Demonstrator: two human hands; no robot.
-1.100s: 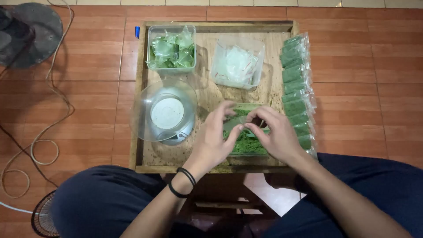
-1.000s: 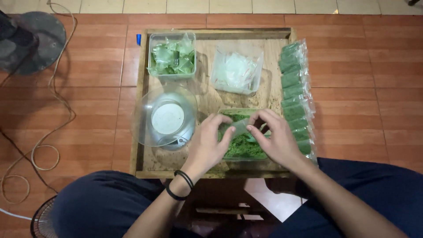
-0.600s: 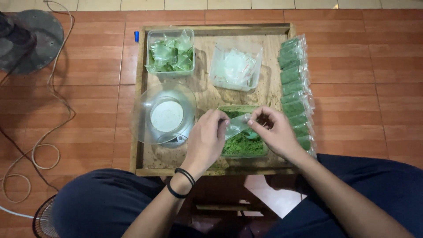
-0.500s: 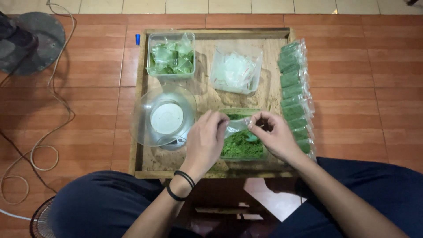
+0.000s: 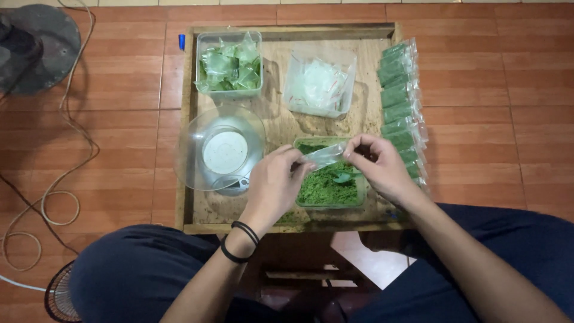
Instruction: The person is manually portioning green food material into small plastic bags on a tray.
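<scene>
Bag (image 5: 324,157): small, clear, held above powder tub (image 5: 329,202)
Left hand (image 5: 273,186): pinching bag's left end
Right hand (image 5: 381,167): pinching right end
Scale (image 5: 222,152): just left, under clear bowl
Tray (image 5: 189,173): wooden, beneath all

You hold a small clear plastic bag (image 5: 324,157), empty and stretched flat. It hangs above your rectangular clear tub of green powder (image 5: 327,185).
</scene>
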